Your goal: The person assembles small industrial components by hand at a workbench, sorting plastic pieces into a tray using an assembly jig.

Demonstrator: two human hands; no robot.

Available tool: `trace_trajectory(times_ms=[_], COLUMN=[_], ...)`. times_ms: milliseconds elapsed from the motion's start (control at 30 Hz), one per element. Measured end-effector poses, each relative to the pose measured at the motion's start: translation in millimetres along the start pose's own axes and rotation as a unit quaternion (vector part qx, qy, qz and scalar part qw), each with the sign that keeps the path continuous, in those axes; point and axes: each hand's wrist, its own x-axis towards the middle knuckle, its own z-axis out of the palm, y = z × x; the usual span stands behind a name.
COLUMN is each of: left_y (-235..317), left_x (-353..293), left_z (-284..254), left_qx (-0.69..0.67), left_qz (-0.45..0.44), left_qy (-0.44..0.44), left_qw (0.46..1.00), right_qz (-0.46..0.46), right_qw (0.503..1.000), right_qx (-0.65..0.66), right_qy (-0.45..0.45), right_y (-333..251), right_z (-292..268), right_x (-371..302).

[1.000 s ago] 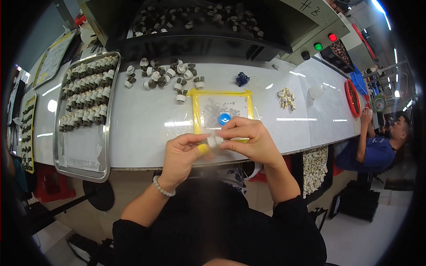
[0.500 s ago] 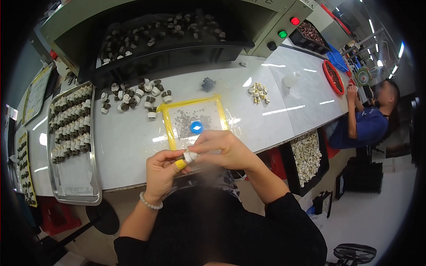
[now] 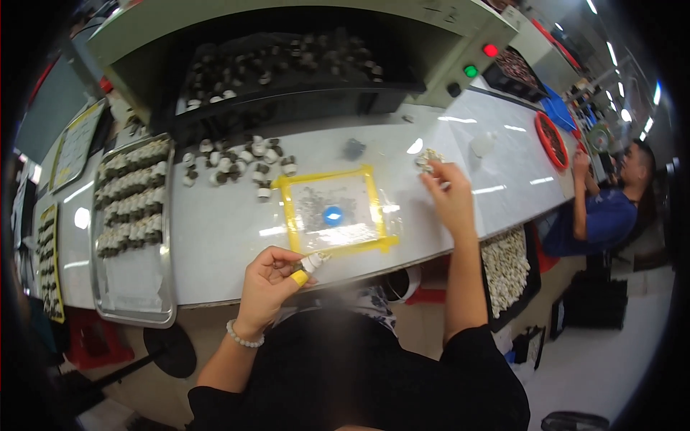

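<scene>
My left hand [image 3: 262, 287], with yellow tape round its thumb, pinches a small white-and-dark cylindrical part [image 3: 313, 262] at the table's front edge. A small pale tip sticks out of the part's far end. Farther off to the right, my right hand [image 3: 454, 200] is at a pile of small cream-coloured pieces [image 3: 429, 154], its fingers drawn together. Whatever lies between those fingertips is hidden. Between the hands is a clear sheet framed with yellow tape [image 3: 291, 215], bearing a round blue object [image 3: 332, 215].
More white-and-dark parts [image 3: 262, 153] lie loose at the back. A metal tray [image 3: 167, 244] holds rows of them at left. Behind stands a machine housing [image 3: 460, 50] with a black tray [image 3: 302, 97]. A dark lump [image 3: 353, 149], a red basket [image 3: 560, 154] and a co-worker [image 3: 607, 215] are also around.
My right hand has left the part in my left hand and reached right to the cream-coloured pile. My left hand keeps hold of the part. The view has shifted slightly.
</scene>
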Motion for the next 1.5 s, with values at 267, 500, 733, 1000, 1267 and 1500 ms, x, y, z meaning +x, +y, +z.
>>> trace_trajectory(times_ms=[267,500,733,1000,1267,1500], left_y=[72,169,187,188,173,116], left_x=[-38,-60,-21,-17,7,73], left_z=[-61,-237,-281,-270,-169,-87], left_qx=[0.118,0.54,0.64,0.69,0.683,0.721], left_qz=[0.18,0.26,0.146,0.087,0.163,0.267], left_qy=[0.155,0.455,0.465,0.399,0.302,0.032], left_qw=[0.964,0.659,0.593,0.597,0.644,0.639], right_qz=[0.018,-0.047,-0.052,-0.166,-0.125,-0.076], right_qw=[0.994,0.985,0.985,0.971,0.988,0.996], right_qx=[-0.105,-0.164,-0.167,-0.172,-0.094,-0.025], right_qy=[-0.004,-0.006,0.016,0.0,-0.017,-0.041], right_y=[33,23,21,12,-1,-21], right_z=[-4,8,12,16,23,23], right_x=[9,6,-10,-24,-31,-31])
